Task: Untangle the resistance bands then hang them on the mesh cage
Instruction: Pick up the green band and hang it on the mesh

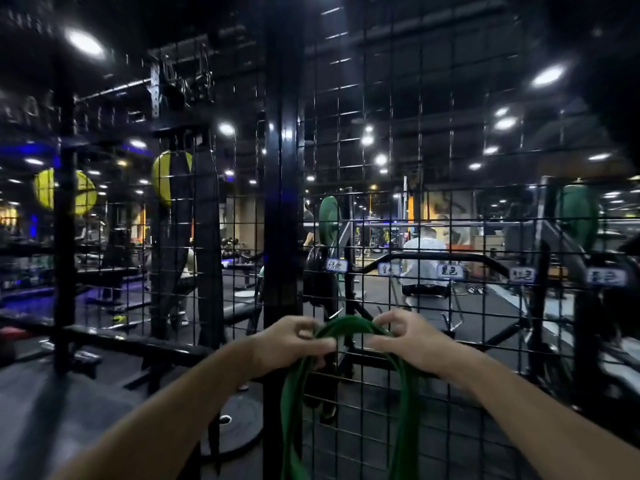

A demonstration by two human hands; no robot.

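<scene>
Both hands [294, 344] [408, 341] pinch green bands [346, 325] (seemingly several) against the mesh cage [433, 209].

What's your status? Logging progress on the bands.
Left hand, right hand both gripping green rubber resistance band loop. Held against black wire mesh cage. Hook not visible.

Left hand [294, 344] and right hand [405, 341] gripping looped green resistance bands [346, 325], against black mesh cage [433, 168]
</scene>
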